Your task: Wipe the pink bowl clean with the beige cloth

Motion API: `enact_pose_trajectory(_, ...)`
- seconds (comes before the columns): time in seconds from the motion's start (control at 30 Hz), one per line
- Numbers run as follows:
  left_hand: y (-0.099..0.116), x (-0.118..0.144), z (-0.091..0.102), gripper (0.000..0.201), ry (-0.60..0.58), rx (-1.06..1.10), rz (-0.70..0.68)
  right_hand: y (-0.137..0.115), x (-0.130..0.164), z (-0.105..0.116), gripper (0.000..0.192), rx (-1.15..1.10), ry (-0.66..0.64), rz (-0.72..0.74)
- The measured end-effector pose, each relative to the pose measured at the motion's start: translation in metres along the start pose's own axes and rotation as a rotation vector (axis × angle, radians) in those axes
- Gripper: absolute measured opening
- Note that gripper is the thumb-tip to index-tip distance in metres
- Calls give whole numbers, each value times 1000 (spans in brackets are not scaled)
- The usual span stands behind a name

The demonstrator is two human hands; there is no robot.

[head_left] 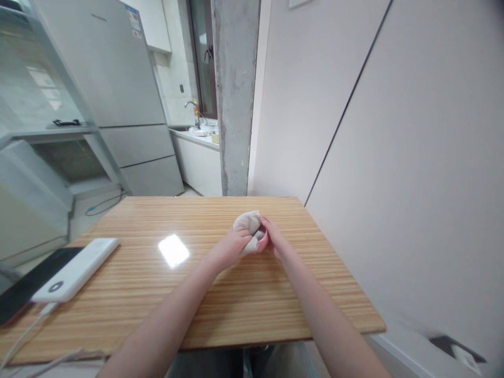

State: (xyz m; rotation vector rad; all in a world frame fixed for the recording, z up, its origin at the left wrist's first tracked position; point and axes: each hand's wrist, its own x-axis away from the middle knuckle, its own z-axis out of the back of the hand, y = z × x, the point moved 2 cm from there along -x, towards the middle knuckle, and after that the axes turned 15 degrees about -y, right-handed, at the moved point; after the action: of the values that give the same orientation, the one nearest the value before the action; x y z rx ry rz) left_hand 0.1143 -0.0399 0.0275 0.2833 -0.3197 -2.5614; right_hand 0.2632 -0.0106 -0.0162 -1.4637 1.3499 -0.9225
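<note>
Both my hands meet near the middle of a striped wooden table [236, 310]. My left hand [232, 247] presses a crumpled white cloth [247, 223] into or against a small pink cup-like object [262, 242]. My right hand [273, 239] wraps around that pink object from the right side. Most of the pink object is hidden by my fingers and the cloth.
A white power bank [76, 268] with a cable lies at the table's left, beside a dark phone [27, 286]. A concrete pillar [235, 94] stands behind the table, a white wall [394, 157] to the right. A fridge [118, 94] and sink counter [197, 137] are further back.
</note>
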Motion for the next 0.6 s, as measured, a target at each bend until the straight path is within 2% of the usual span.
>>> enact_pose_trajectory(0.1,5,-2,-2,15,-34,-26,8,0,3,4,35,15,32,-29)
enact_pose_trajectory(0.17,5,-4,-6,18,-13,-26,70,0,8,1,41,79,100,74)
enact_pose_trajectory(0.27,4,-7,-12,21,92,5,176,-2,17,-10,53,217,181,193)
enact_pose_trajectory(0.4,2,-5,-12,16,158,41,230,-9,23,-21,59,271,123,207)
enact_pose_trajectory(0.47,3,-3,-9,13,112,35,205,-12,20,-17,60,210,99,167)
enact_pose_trajectory(0.6,8,0,-3,14,-46,-54,62,-8,9,1,54,13,91,-58)
